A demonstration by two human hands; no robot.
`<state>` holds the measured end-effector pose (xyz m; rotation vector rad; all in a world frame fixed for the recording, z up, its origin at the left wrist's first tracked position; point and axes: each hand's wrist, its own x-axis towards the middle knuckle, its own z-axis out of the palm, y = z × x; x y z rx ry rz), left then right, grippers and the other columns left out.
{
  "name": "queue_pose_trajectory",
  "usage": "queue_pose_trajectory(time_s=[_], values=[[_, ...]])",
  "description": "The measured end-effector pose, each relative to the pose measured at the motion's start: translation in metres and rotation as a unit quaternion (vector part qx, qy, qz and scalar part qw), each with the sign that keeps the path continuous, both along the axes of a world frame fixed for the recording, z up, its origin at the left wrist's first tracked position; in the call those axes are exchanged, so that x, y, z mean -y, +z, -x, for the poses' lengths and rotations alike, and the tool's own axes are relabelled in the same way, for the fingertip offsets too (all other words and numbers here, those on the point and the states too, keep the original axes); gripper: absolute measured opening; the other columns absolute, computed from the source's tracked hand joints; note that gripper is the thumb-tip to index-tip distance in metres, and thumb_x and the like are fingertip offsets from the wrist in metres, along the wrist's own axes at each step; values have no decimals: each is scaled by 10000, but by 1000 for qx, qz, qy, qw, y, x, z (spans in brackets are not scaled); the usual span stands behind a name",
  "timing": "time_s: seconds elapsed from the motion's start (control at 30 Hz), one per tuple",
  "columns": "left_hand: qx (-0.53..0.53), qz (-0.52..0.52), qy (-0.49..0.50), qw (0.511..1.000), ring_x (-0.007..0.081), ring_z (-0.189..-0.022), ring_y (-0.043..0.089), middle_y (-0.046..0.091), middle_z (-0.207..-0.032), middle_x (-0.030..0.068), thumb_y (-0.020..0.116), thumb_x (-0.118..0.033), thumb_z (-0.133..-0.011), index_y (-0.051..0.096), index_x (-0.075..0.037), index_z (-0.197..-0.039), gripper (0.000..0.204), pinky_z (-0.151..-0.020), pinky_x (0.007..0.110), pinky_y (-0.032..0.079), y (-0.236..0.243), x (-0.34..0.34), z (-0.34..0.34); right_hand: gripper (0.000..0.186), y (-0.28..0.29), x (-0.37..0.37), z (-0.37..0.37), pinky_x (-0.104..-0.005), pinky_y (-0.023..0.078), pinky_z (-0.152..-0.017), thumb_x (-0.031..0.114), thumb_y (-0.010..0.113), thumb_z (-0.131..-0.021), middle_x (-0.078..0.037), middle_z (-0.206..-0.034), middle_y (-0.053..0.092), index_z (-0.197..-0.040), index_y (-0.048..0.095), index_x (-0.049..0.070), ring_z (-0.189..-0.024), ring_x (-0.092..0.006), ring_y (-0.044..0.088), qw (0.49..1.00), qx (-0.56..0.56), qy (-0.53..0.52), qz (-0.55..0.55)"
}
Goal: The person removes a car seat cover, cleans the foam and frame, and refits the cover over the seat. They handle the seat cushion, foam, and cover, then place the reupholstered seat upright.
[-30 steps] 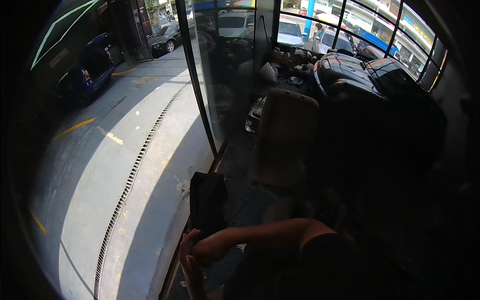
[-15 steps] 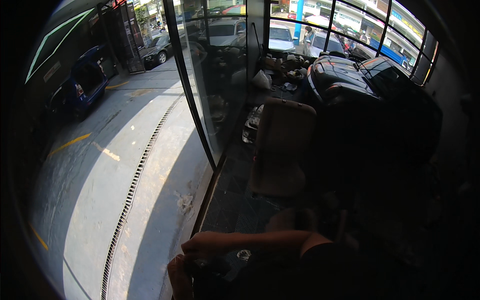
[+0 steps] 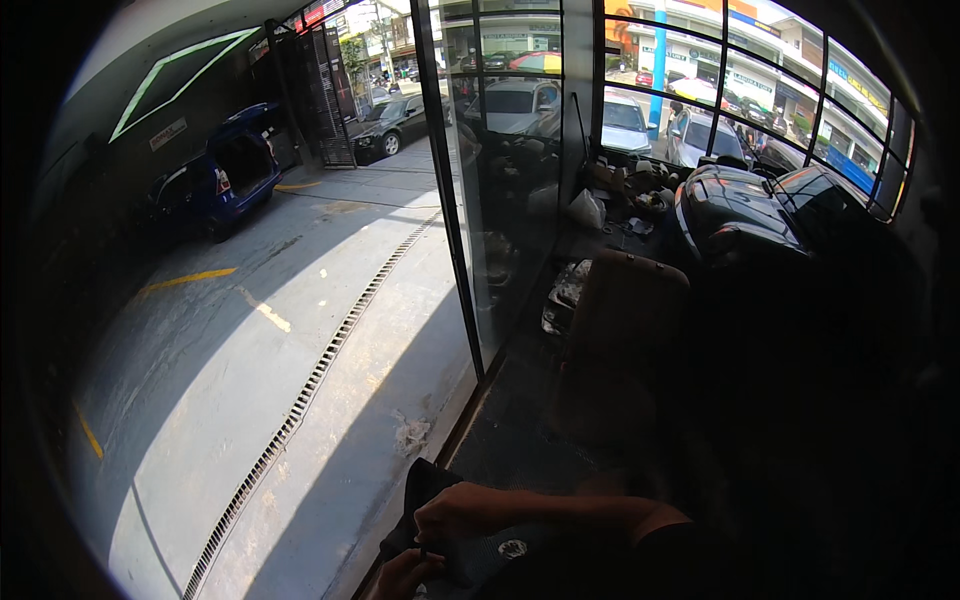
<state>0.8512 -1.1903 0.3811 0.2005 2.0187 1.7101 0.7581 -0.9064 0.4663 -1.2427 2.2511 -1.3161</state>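
Observation:
At the bottom edge my right hand (image 3: 455,515) reaches in from the right, its fingers closed on a dark, limp cloth-like piece (image 3: 428,482) with a small pale mark. Just below it, my left hand (image 3: 402,577) is partly cut off by the frame edge and grips the same dark piece from underneath. The two hands are close together. The piece hangs over the sill beside the tall glass wall (image 3: 500,230). Its lower part is hidden in shadow.
A brown car seat (image 3: 625,320) stands ahead on the dark floor, with car parts (image 3: 740,210) and clutter behind it. Left of the glass lies a sunlit concrete driveway with a long drain grate (image 3: 310,385), a blue car (image 3: 215,180) with its hatch open, and several parked cars.
The dark piece, held up flat in front of me a second ago, has dropped low. Both hands are gathered on it near the bottom edge, and my view has shifted a little.

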Motion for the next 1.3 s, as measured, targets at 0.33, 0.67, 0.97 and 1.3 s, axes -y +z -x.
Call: queue_pose_trajectory(time_s=[0.33,0.67,0.97,1.3], values=[[-30,-314,289,904,87,-686,579,725,-1128,167,494,-312,-1142,563,-100,-1037,247,-619,243,485,61,-62,20,337,-44,21,-5,-350,638,-802,205,750,-968,-90,-1271,683,-1271,647,102,-939,-252,763,994,-84,-65,-13],[-53,-12,242,969,99,-926,522,578,-932,20,510,-261,-1120,591,-52,-1059,233,-837,310,461,45,-56,9,148,-49,36,-14,-342,578,-854,116,660,-1045,-109,-1232,620,-1130,650,-4,-999,-216,694,992,52,-3,111],[-69,-106,335,934,115,-929,667,710,-959,65,724,-112,-994,640,-24,-1069,142,-840,321,541,19,-69,11,370,-75,43,1,-269,470,-654,352,542,-1128,-1,-798,615,-1000,677,32,-750,-73,569,930,334,-141,63],[-373,256,256,854,310,-883,748,747,-974,114,795,-67,-868,762,-28,-1049,188,-761,415,593,5,-78,12,430,-98,52,2,-292,503,-626,390,642,-1069,-31,-790,685,-989,754,-17,-723,-82,604,863,460,-201,58]])
